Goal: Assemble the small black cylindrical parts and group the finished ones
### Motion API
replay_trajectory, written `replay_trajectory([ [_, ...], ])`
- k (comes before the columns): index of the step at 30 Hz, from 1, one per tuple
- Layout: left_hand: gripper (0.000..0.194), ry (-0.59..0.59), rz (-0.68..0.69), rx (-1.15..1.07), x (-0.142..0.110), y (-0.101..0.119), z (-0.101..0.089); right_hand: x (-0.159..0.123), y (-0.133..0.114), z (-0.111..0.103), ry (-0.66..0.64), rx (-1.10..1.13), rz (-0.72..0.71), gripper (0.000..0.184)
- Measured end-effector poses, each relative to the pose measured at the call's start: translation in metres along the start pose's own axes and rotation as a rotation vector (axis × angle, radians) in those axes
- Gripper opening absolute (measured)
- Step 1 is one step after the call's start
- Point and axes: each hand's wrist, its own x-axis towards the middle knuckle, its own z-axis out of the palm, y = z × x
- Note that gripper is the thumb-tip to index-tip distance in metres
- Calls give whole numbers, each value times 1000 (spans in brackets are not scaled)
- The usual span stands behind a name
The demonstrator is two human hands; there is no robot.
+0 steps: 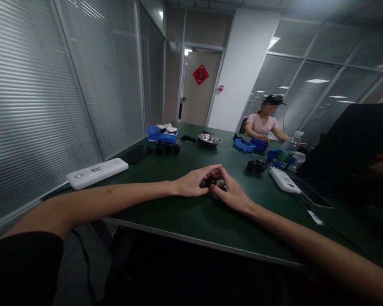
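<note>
Both my left hand (193, 182) and my right hand (231, 193) rest over a dark green tabletop (178, 212), on my side of a round, shiny silver metal bowl (210, 144). Half curled, with fingertips meeting at the top, they hold a small glossy black rounded part (211, 181) between them, on the near side of the bowl. It lies to the right of my left palm and to the left of my right, neither clearly nearer. What shows runs crosswise, but my fingers hide too much to tell its true long axis, or whether it is one piece or two.

Counting from the left: well left of the bowl, one white oblong plastic device (97, 173); closer to it, one flat black phone-like slab (137, 154), one blue plastic basket (162, 137) with mixed things inside, and three dark rounded lumps (168, 147). Just left of it lie flat black pieces (188, 138), too small to count.

Right of the bowl: two blue trays (245, 146), one seated person in pink (263, 123) beyond them, one black cluster (256, 166) I cannot separate, one clear plastic bottle (284, 151), a second white device (284, 180) and a second dark slab (312, 193).
</note>
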Motion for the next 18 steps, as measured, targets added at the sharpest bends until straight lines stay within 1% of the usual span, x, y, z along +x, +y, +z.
replay_trajectory([
  [2,87,-1,2,1,0,0,0,0,1,0,2,1,-13,47],
  [4,88,-6,-2,4,0,0,0,0,4,0,3,1,-37,54],
  [6,88,-9,-16,3,0,0,0,0,5,0,1,2,-45,58],
  [11,86,-6,-23,-6,0,-1,0,0,-2,0,2,-6,-8,40],
  [13,86,-5,-15,-7,0,-1,0,0,-2,0,3,-11,-8,39],
  [18,87,0,2,-16,0,-1,1,0,5,0,-4,19,-55,57],
])
